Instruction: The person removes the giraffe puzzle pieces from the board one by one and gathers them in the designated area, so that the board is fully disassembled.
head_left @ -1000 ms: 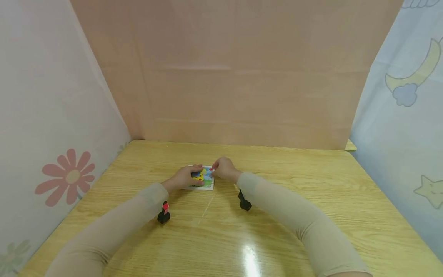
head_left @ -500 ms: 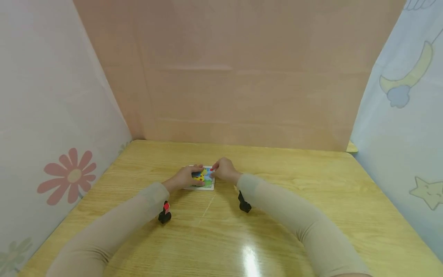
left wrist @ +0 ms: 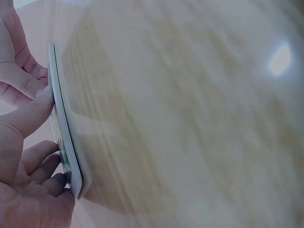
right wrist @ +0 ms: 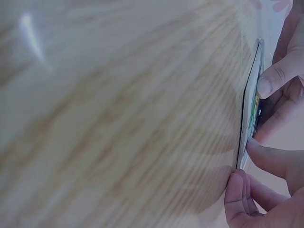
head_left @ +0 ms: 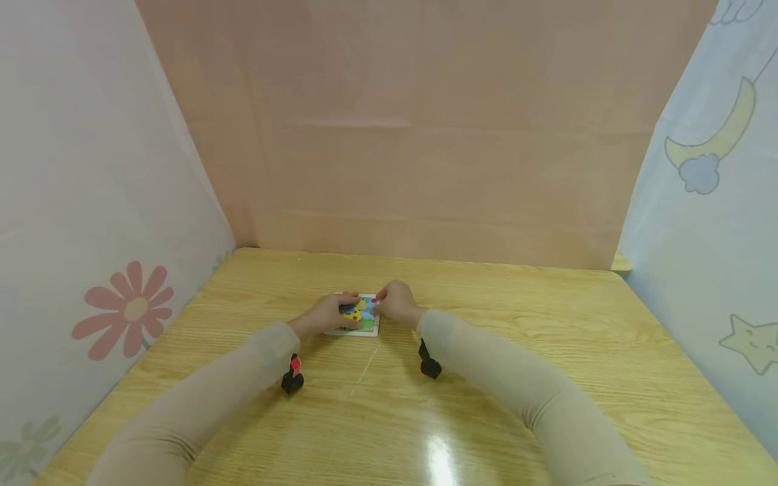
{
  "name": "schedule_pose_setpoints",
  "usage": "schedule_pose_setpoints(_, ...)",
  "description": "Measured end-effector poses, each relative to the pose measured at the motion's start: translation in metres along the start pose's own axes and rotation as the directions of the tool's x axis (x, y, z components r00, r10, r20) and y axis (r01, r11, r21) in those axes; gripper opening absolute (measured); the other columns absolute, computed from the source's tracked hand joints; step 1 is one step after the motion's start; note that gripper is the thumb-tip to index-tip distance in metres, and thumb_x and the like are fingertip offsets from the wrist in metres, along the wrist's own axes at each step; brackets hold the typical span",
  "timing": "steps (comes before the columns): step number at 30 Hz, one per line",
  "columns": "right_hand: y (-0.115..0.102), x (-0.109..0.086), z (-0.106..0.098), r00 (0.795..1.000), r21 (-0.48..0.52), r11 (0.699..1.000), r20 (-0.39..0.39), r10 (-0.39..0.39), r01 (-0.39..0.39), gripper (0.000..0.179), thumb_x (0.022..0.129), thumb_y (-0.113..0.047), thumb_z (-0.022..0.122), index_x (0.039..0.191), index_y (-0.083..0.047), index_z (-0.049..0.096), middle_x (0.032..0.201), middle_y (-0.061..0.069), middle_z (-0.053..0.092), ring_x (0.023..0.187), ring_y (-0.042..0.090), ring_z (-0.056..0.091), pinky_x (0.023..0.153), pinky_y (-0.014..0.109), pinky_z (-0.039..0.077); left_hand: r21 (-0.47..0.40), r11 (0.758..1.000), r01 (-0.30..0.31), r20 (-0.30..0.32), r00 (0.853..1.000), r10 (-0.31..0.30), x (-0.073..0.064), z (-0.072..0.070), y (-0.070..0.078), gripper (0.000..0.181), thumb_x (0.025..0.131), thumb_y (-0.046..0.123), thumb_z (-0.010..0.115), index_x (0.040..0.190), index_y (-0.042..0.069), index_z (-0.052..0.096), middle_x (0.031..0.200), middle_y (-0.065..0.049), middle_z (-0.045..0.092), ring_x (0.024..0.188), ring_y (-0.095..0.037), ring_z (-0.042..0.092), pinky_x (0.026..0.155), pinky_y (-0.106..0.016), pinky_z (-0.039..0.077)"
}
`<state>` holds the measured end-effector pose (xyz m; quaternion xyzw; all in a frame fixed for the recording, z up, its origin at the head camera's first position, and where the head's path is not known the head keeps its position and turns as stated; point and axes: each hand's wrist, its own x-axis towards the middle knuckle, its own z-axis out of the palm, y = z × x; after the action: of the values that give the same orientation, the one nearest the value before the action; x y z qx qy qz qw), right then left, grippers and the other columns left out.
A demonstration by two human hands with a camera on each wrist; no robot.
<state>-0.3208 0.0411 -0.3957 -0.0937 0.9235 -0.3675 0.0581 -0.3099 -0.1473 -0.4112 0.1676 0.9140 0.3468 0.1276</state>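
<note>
The board [head_left: 368,324] is lying flat on the table [head_left: 516,405], left of the middle and closer to the far edge than the near one. Its picture is facing up, with the top pointing to the far side: the giraffe [head_left: 350,315] is holding its head toward the far side, and green ground is running along the near edge. In the head view the board is looking longer from left to right, but the slanting view and the left hand over its left part are hiding too much to be sure of the long axis.

The left hand [head_left: 328,314] is resting on the board's left part, thumb spreading apart from the fingers, thumb on the near side and fingers on the far side. The right hand [head_left: 398,302] is pinching the board's right edge toward the far corner, thumb on the face and forefinger bending at the edge, just beside a red spot [head_left: 373,301].

Pale sleeves [head_left: 498,358] are covering both arms, and a black camera [head_left: 292,383] is hanging below the left wrist, another [head_left: 430,368] below the right. A brown backdrop [head_left: 419,135] is standing behind the table's far edge.
</note>
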Motion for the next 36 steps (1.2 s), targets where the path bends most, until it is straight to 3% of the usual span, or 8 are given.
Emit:
schedule_pose_setpoints(9, -0.001, 0.0, -0.004, 1.0, 0.081, 0.996, -0.007, 0.031, -0.03, 0.028, 0.078, -0.008, 0.08, 0.102, 0.003, 0.073, 0.113, 0.014, 0.068, 0.111, 0.03, 0.059, 0.097, 0.041, 0.05, -0.063, 0.997, 0.033, -0.032, 0.999, -0.035, 0.004, 0.0, 0.003, 0.066, 0.082, 0.022, 0.078, 0.139, 0.003, 0.051, 0.154, -0.007, 0.038, 0.145, -0.032, 0.027, 0.118, -0.048, 0.023)
schedule_pose_setpoints(17, -0.001, 0.002, -0.003, 0.998, 0.114, 0.992, 0.029, 0.06, -0.063, 0.021, 0.079, -0.006, 0.078, 0.099, 0.001, 0.074, 0.115, 0.014, 0.067, 0.109, 0.028, 0.058, 0.091, 0.036, 0.053, 0.013, 1.0, 0.023, -0.121, 0.992, -0.021, 0.005, 0.005, 0.008, 0.059, 0.082, 0.021, 0.079, 0.132, 0.0, 0.057, 0.147, -0.011, 0.046, 0.139, -0.032, 0.038, 0.115, -0.045, 0.03)
schedule_pose_setpoints(24, -0.002, -0.002, 0.001, 0.994, 0.091, 0.99, -0.008, 0.109, -0.108, 0.028, 0.077, -0.008, 0.081, 0.103, 0.001, 0.073, 0.115, 0.013, 0.067, 0.11, 0.028, 0.058, 0.092, 0.038, 0.052, 0.001, 1.0, 0.025, -0.13, 0.991, -0.025, 0.006, 0.01, 0.006, 0.059, 0.081, 0.021, 0.079, 0.131, -0.001, 0.057, 0.146, -0.011, 0.047, 0.139, -0.032, 0.039, 0.115, -0.045, 0.032)
schedule_pose_setpoints(36, -0.005, -0.006, 0.002, 0.991, 0.119, 0.984, 0.016, 0.133, -0.134, 0.03, 0.078, -0.008, 0.08, 0.107, -0.002, 0.073, 0.117, 0.012, 0.067, 0.111, 0.026, 0.058, 0.09, 0.036, 0.053, -0.033, 0.999, 0.035, -0.118, 0.992, -0.039, 0.007, 0.008, 0.005, 0.059, 0.082, 0.02, 0.078, 0.133, 0.0, 0.056, 0.149, -0.01, 0.044, 0.142, -0.031, 0.034, 0.116, -0.045, 0.028)
